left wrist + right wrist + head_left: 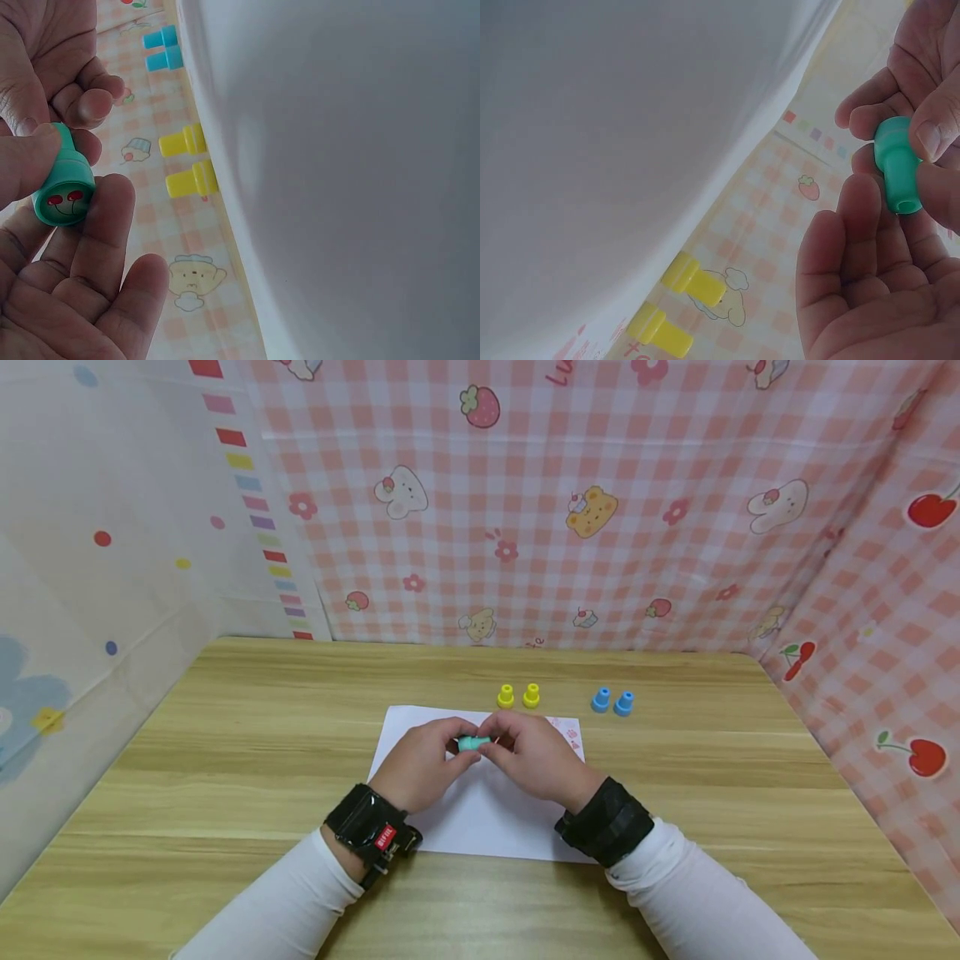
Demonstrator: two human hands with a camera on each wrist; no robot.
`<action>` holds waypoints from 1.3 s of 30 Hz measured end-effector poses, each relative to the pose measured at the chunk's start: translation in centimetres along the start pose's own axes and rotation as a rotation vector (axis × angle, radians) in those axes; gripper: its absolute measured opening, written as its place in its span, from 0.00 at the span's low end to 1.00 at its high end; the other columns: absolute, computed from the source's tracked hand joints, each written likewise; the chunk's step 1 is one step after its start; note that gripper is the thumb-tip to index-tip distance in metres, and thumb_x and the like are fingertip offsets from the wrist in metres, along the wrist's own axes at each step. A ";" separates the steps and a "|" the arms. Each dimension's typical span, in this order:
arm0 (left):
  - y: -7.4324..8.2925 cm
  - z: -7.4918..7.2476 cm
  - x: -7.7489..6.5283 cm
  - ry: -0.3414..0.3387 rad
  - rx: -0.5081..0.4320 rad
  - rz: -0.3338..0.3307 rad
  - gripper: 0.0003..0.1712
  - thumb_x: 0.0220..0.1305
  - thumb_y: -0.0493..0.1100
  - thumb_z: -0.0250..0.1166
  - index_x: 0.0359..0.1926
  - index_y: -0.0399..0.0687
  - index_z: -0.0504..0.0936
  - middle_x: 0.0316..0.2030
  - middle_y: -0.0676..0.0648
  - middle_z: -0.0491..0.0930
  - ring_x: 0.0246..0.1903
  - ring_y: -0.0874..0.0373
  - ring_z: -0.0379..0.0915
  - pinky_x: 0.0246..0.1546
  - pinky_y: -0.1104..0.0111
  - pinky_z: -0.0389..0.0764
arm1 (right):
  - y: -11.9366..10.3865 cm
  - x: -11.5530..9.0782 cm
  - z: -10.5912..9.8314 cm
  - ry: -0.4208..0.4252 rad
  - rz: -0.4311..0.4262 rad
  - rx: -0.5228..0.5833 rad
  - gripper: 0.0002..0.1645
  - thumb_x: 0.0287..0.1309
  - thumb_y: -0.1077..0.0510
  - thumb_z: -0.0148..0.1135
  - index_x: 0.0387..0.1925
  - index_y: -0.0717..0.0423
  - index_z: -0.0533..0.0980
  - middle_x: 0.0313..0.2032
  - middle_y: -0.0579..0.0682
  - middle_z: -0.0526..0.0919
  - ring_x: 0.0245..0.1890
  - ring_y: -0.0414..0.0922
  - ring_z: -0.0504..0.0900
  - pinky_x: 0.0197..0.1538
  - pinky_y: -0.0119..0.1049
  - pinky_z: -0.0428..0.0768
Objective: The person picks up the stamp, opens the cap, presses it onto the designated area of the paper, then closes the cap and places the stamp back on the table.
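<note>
A small green stamp (pixel 472 744) is pinched between both hands above a white sheet of paper (pixel 487 827). My left hand (pixel 424 764) grips its wide end, with thumb and fingers around the rim. On the narrow handle end, the thumb and fingertips of my right hand (pixel 542 762) close in from the other side. Red cherries show on the face of the green stamp (pixel 65 201) in the left wrist view. From the right wrist, the green stamp (pixel 900 172) shows a small hole in its handle tip.
Two yellow stamps (pixel 531 696) stand just behind the paper, and two blue stamps (pixel 602 700) stand farther right. Small pink prints (pixel 572 735) mark the paper's far right corner. A patterned cloth (pixel 540 527) hangs behind the wooden table (pixel 247 760).
</note>
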State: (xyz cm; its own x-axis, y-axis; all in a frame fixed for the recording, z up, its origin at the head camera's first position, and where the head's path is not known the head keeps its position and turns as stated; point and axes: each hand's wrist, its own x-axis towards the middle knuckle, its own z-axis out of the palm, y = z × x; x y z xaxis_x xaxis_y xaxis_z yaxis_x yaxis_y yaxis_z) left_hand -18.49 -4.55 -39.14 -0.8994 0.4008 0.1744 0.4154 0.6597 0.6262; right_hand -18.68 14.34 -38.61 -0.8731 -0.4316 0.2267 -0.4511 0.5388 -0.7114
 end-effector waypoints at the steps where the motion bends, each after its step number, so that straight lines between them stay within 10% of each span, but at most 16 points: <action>1: 0.0 0.0 0.0 0.000 -0.001 0.000 0.11 0.60 0.49 0.66 0.45 0.58 0.80 0.35 0.61 0.78 0.33 0.68 0.69 0.32 0.68 0.75 | 0.0 0.0 0.0 -0.001 0.001 0.001 0.07 0.57 0.59 0.64 0.37 0.44 0.78 0.31 0.38 0.78 0.27 0.37 0.73 0.29 0.38 0.78; 39: 0.1 0.0 0.0 0.003 0.004 -0.008 0.11 0.60 0.49 0.66 0.44 0.57 0.80 0.34 0.61 0.78 0.33 0.68 0.69 0.33 0.68 0.75 | 0.1 -0.1 0.1 -0.005 0.013 0.020 0.08 0.58 0.59 0.64 0.37 0.43 0.77 0.31 0.38 0.79 0.28 0.38 0.73 0.30 0.39 0.78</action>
State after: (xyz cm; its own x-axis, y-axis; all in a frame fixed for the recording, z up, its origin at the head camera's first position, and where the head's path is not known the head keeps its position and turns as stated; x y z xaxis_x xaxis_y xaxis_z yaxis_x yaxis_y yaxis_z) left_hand -18.39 -4.50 -39.02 -0.9031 0.3937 0.1714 0.4086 0.6652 0.6249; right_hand -18.59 14.40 -38.78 -0.8779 -0.4284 0.2139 -0.4358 0.5297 -0.7277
